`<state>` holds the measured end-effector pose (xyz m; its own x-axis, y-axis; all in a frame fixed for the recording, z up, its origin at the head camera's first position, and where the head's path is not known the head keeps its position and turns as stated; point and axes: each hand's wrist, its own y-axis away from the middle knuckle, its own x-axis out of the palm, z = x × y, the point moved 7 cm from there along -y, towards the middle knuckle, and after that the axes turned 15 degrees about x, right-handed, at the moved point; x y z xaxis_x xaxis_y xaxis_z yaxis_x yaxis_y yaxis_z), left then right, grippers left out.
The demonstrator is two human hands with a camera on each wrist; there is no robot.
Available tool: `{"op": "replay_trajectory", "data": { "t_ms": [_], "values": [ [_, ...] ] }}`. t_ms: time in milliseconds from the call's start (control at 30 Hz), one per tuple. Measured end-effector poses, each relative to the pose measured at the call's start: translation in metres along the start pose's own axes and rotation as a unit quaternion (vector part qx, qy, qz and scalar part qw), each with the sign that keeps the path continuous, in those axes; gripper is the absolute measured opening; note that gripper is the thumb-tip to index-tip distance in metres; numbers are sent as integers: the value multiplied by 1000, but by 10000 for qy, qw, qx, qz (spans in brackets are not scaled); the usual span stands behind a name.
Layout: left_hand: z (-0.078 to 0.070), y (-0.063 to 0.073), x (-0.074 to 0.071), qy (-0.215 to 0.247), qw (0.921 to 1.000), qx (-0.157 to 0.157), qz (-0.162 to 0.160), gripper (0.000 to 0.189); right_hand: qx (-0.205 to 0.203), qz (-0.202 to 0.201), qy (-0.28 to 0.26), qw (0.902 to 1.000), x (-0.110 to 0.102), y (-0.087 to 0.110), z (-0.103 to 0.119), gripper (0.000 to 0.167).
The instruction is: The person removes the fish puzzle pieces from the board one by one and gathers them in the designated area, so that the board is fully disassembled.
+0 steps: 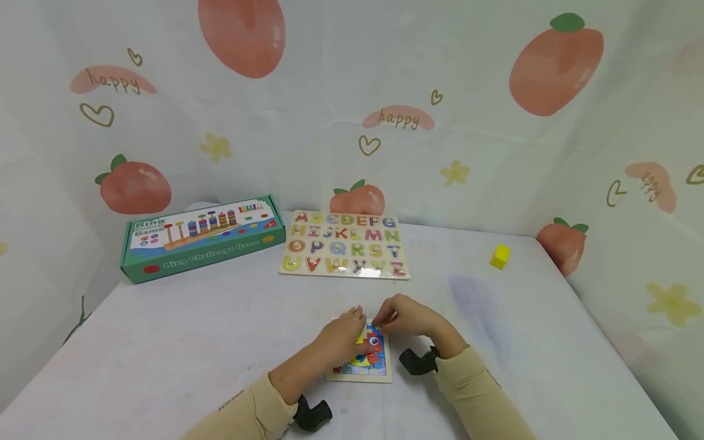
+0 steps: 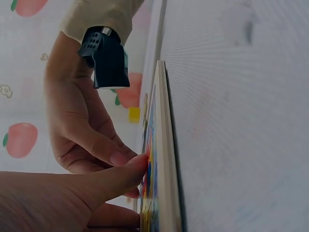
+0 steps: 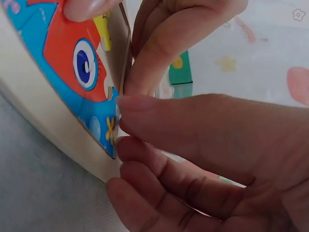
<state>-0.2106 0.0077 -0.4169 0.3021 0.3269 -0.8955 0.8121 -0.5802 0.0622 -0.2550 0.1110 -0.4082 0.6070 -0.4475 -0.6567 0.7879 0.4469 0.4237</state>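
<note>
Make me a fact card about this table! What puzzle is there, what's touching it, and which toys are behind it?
Puzzle: red, blue and yellow picture with an eye, on the white table
Left grip: touches the puzzle's red part
Right grip: pinches at the puzzle's blue corner
Back left: green box
Back middle: letter board
Back right: yellow block

2 hands, 2 puzzles, 1 box, 1 block

The box reads "Ring Challenge Game"; the board carries A to Z; the wall cloth says "happy".
</note>
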Motion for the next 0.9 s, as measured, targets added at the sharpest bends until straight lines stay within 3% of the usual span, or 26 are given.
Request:
{"op": "replay_trajectory", "data": {
  "t_ms": [300, 533, 900],
  "values": [
    [-1, 0, 1, -238, 9996, 121, 81, 66, -302, 287, 136, 9990, 4, 2, 2, 21],
    [0, 1, 2, 60, 9999, 122, 79, 67, -414, 197, 157, 9988, 4, 4, 4, 19],
    [2, 0, 3, 7, 9998, 151, 126, 67, -338, 27, 512, 9981, 7, 5, 15, 16]
  ]
}}
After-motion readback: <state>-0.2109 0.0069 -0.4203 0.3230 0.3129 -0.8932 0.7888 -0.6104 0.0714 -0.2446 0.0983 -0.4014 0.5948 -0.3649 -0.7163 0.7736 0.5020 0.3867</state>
